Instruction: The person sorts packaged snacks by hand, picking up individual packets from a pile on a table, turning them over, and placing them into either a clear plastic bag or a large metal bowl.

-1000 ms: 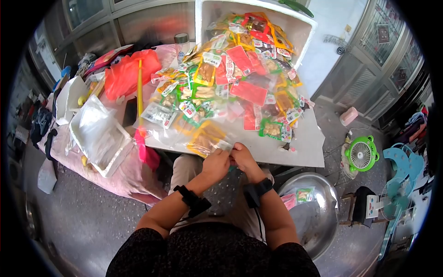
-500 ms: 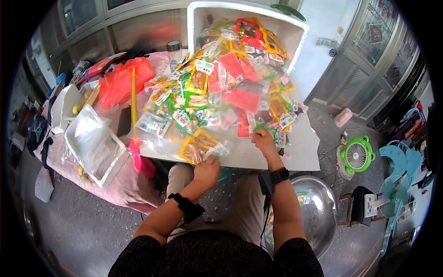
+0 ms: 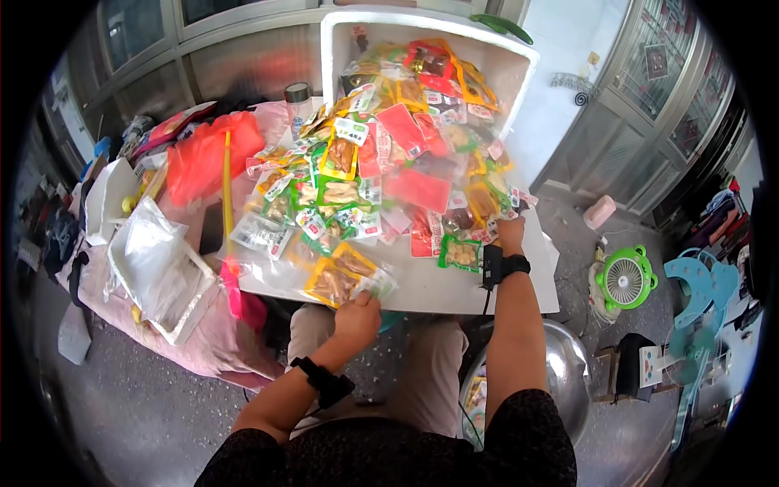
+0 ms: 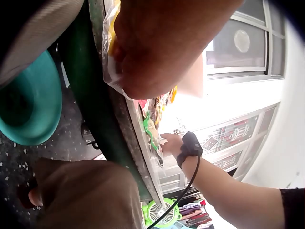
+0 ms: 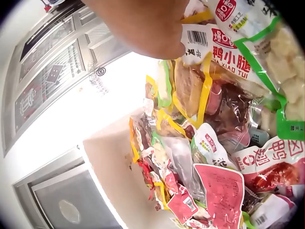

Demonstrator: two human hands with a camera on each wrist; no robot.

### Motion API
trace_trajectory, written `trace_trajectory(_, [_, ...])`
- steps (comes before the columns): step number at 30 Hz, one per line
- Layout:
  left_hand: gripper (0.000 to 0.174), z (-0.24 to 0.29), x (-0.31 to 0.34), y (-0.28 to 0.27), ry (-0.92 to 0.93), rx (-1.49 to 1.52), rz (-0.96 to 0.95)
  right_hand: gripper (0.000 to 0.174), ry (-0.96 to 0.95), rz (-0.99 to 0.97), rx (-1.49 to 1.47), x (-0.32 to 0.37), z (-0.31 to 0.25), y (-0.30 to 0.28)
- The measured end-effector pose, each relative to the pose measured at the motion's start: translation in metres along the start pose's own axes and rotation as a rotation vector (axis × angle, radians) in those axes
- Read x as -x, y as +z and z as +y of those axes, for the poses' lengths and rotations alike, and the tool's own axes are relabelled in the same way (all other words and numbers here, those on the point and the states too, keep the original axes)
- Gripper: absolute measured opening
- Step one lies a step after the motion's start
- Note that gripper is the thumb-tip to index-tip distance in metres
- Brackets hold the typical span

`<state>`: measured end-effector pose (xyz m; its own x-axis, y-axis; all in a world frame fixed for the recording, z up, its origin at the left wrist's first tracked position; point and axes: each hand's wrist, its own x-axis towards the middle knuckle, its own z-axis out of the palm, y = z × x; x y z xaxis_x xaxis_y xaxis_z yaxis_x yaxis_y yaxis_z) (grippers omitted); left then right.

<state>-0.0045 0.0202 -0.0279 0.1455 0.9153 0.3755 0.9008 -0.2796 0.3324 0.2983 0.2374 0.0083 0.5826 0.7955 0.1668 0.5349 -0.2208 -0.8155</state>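
Note:
At the table's front edge my left hand (image 3: pixel 357 323) pinches the edge of a clear plastic bag (image 3: pixel 381 284). Inside lie yellow-edged food packets (image 3: pixel 333 284). In the left wrist view the bag (image 4: pixel 112 71) shows beside that hand (image 4: pixel 162 47). My right hand (image 3: pixel 511 234) is stretched out to the right side of a large pile of sealed food packets (image 3: pixel 349 191). Seen from the right wrist, the hand (image 5: pixel 147 24) overlaps a packet with a barcode label (image 5: pixel 198 40); most of its fingers are hidden, so I cannot tell whether it grips that packet.
A white foam box (image 3: pixel 329 65) lies on its side behind the pile, with packets spilling out. At left sit a white basket (image 3: pixel 191 304) of clear bags and a red plastic bag (image 3: pixel 203 162). A metal basin (image 3: pixel 568 381) stands on the floor at right, near a green fan (image 3: pixel 625 277).
My hands were together at the bag; the right one has let go and moved right and forward to the pile's right side. The left still holds the bag. The view has shifted slightly.

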Motion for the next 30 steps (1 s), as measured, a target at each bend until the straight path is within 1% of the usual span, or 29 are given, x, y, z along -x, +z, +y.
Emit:
trace_trajectory(2, [0.006, 0.001, 0.001, -0.002, 0.021, 0.016, 0.009, 0.047, 0.005, 0.072, -0.07, -0.011, 0.011, 0.001])
trace_trajectory(5, [0.008, 0.0, 0.001, 0.001, 0.031, 0.005, 0.027, 0.036, -0.033, 0.134, -0.127, -0.02, 0.022, 0.003])
trace_trajectory(8, [0.008, 0.001, 0.0, 0.0, 0.013, -0.007, -0.019, 0.023, -0.148, 0.007, -0.181, -0.027, 0.028, -0.003])
trace_trajectory(11, [0.009, 0.002, 0.0, -0.002, 0.011, -0.007, -0.033, 0.015, -0.235, -0.002, -0.069, -0.036, 0.037, -0.004])
trace_trajectory(14, [0.009, 0.002, 0.001, 0.0, -0.008, -0.006, -0.043, 0.016, -0.192, -0.353, 0.006, -0.056, 0.063, -0.007])
trace_trajectory(17, [0.01, 0.001, 0.002, 0.0, 0.009, -0.013, -0.03, 0.014, -0.273, -0.139, 0.062, -0.049, 0.056, -0.011])
trace_trajectory(20, [0.012, 0.001, 0.001, -0.002, -0.031, -0.026, -0.108, 0.011, -0.286, -0.109, -0.095, -0.047, 0.039, -0.019])
trace_trajectory(23, [0.017, 0.006, -0.002, -0.016, -0.038, 0.056, -0.143, 0.009, -0.023, -0.333, -0.598, -0.003, -0.01, -0.052])
trace_trajectory(26, [0.027, 0.013, -0.005, -0.026, -0.056, 0.162, -0.058, 0.01, -0.039, -0.413, -0.678, 0.039, -0.044, -0.078])
trace_trajectory(29, [0.042, 0.025, -0.011, -0.034, 0.149, 0.224, 0.164, 0.008, -0.04, -0.53, -0.834, 0.1, -0.062, -0.092])
trace_trajectory(30, [0.045, 0.031, -0.012, -0.039, 0.179, 0.245, 0.186, 0.007, -0.005, -0.578, -0.872, 0.121, -0.066, -0.095])
